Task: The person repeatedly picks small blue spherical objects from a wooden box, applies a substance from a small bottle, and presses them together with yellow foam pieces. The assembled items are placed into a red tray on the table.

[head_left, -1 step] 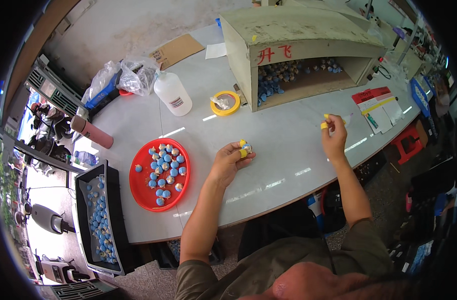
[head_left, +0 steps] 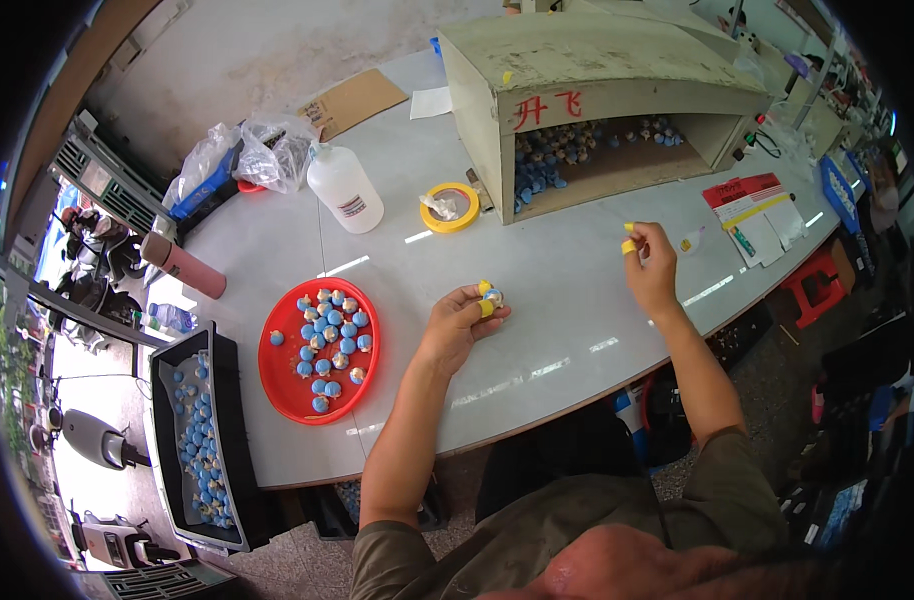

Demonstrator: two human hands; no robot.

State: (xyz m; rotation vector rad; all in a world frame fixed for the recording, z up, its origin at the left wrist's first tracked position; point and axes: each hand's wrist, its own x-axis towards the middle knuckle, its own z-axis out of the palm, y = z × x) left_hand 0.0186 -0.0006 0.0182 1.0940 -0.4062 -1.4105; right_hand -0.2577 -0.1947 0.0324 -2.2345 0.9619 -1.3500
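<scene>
My left hand (head_left: pixel 459 322) has its thumb and fingers closed round a small blue-and-white ball figure (head_left: pixel 494 297), above the middle of the table. Yellow wraps cover its thumb and a fingertip. My right hand (head_left: pixel 652 265) is raised over the right side of the table, fingers curled in a pinch, with yellow wraps on thumb and forefinger. Whatever that pinch holds, if anything, is too small to make out. Just right of it lies a small clear item with a yellow part (head_left: pixel 690 243). Several blue ball figures (head_left: pixel 322 338) sit in a round red tray (head_left: pixel 277 390) on the left.
A grey-green box shelf (head_left: pixel 482 150) holding more figures stands at the back. Before it lie a yellow tape roll (head_left: pixel 432 220) and a white bottle (head_left: pixel 345 190). At left are a pink flask (head_left: pixel 192 268) and a black crate (head_left: pixel 245 480); red-and-white papers (head_left: pixel 752 200) lie right.
My right hand has shifted left, away from the small clear item, which now shows beside it. The left hand and its figure have stayed in place.
</scene>
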